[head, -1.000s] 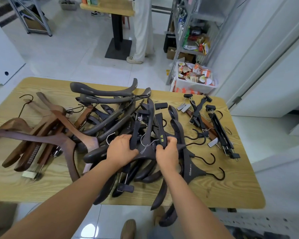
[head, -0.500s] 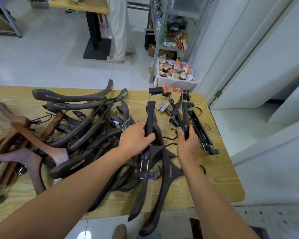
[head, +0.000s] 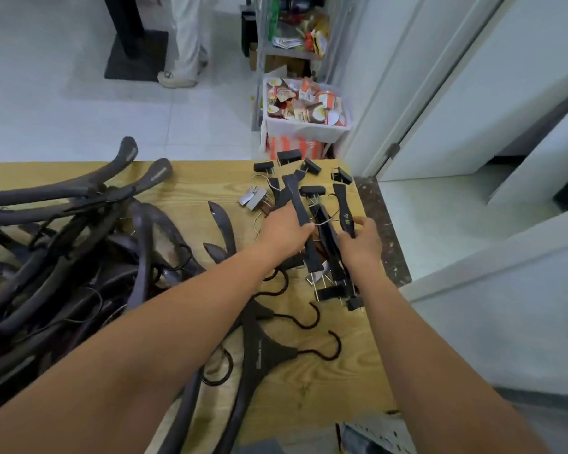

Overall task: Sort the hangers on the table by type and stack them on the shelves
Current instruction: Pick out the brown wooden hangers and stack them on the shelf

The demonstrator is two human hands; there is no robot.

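On the wooden table (head: 191,181) my left hand (head: 284,232) grips a black clip hanger (head: 295,199) by its bar. My right hand (head: 361,240) holds a second black clip hanger (head: 343,208) with a gold mark on it. Both hands are over a small pile of black clip hangers (head: 332,270) near the table's right edge. A large heap of dark wide-shouldered hangers (head: 79,244) lies to the left. Flat black hangers with hooks (head: 263,352) lie below my forearms.
A white bin of snack packs (head: 305,109) stands on the floor beyond the table. Behind the bin is a metal shelf unit (head: 289,34). A person's legs (head: 186,40) stand at the back. A white door and frame (head: 440,93) run along the right.
The view has swung right. Both hands moved from the dark hanger heap to the clip hanger pile at the right edge, carrying the two black hangers there.
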